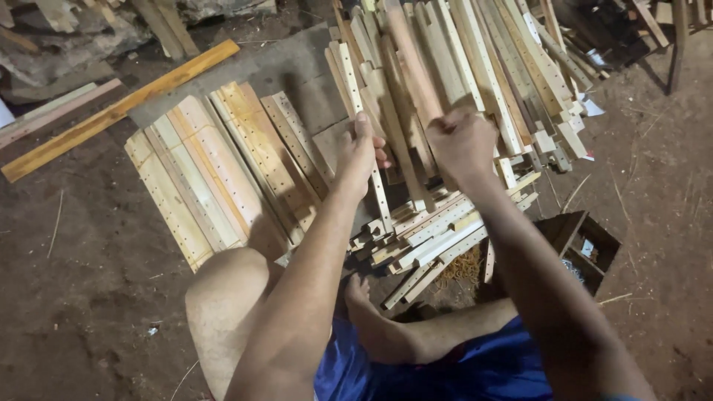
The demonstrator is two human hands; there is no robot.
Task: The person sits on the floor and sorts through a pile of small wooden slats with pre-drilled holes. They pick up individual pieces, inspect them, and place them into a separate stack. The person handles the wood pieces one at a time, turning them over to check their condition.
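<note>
a long yellow plank (119,111) lies aslant on the dirt floor (82,297) at the far left, well apart from the work. next to it a row of flat drilled slats (215,171) is laid side by side, their near ends just beside a bare knee (223,297)

the left hand (360,152) is closed around a narrow pale strip (364,134) with a line of small holes, held upright over the heap, thumb on top and fingers wrapped round the far side. the right hand (462,141) is clenched tight on a thicker reddish stick (412,67) that rises away from it; what else the fist may hold cannot be told. the two hands sit near each other but apart

for the step in hand, judged as drawing or sorting one piece from the pile, the strip would best be gripped low and lifted straight along its length, so that neighbouring pieces are not dragged down and the holed edge is not snagged

below and behind the hands a loose pile of strips (460,89) fans outward, with shorter offcuts (431,238) near a bare foot (360,297)

at the right an open dark wooden box (587,238) stands on the floor; inside it something small and pale and some grey bits are seen, too dim to name. orange shavings (464,263) lie just beside it
</note>
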